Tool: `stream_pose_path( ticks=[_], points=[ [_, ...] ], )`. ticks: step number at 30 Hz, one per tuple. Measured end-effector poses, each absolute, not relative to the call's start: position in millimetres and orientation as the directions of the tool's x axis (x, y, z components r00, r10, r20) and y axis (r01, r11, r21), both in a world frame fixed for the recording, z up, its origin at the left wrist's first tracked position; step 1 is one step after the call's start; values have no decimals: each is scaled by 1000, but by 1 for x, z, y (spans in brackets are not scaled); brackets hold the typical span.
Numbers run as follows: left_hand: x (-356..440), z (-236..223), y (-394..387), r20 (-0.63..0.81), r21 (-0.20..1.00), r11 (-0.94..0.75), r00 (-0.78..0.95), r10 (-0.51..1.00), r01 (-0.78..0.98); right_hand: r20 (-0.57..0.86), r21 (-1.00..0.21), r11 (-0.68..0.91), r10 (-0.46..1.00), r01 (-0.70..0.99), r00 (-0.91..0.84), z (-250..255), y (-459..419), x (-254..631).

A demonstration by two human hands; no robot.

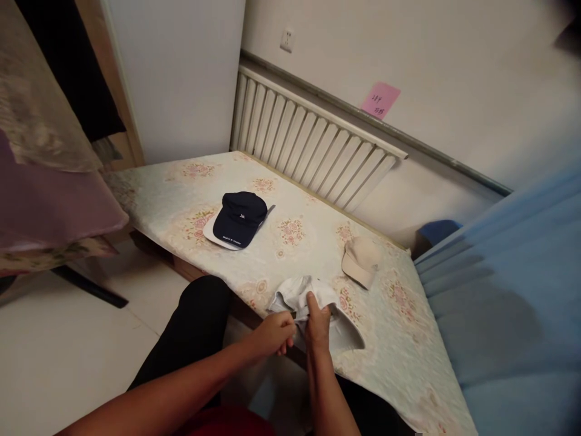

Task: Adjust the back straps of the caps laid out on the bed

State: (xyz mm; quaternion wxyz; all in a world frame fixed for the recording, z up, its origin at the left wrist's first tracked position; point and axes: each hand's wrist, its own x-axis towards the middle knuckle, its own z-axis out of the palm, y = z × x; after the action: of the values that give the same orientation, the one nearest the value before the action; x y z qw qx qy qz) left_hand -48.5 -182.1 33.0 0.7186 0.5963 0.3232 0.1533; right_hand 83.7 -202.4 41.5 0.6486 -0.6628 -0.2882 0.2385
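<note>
A white baseball cap [347, 333] is held over the near edge of the bed, its brim pointing to the right. My right hand [318, 324] grips it with the thumb pressed on the fabric. Close beside, my left hand [275, 333] is closed at the cap's back strap, its fingers curled in a pinch. Farther off on the bed, a navy cap [242, 215] rests on top of a white one [211, 233], whose brim shows below it. To the right lies a beige cap [362, 260].
The bed [313, 254] has a flowered cover. A radiator [308, 133] stands behind it against the wall, with a pink note [381, 100] above. Blue curtain [508, 303] hangs at the right. Clothes and a purple cloth [49, 200] are at the left.
</note>
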Motion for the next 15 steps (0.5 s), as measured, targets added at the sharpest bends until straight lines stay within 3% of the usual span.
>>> stream_pose_path(
  ticks=[5,10,15],
  points=[
    [-45,38,-177,74,983,-154,547,834,103,-16,-993,67,747,-100,665,36,-204,79],
    [-48,46,-171,157,946,-271,479,864,178,-123,-917,106,841,-385,527,34,-208,79],
    [-49,47,-164,252,879,-421,528,811,226,-161,-893,75,868,-444,469,35,-216,83]
  ],
)
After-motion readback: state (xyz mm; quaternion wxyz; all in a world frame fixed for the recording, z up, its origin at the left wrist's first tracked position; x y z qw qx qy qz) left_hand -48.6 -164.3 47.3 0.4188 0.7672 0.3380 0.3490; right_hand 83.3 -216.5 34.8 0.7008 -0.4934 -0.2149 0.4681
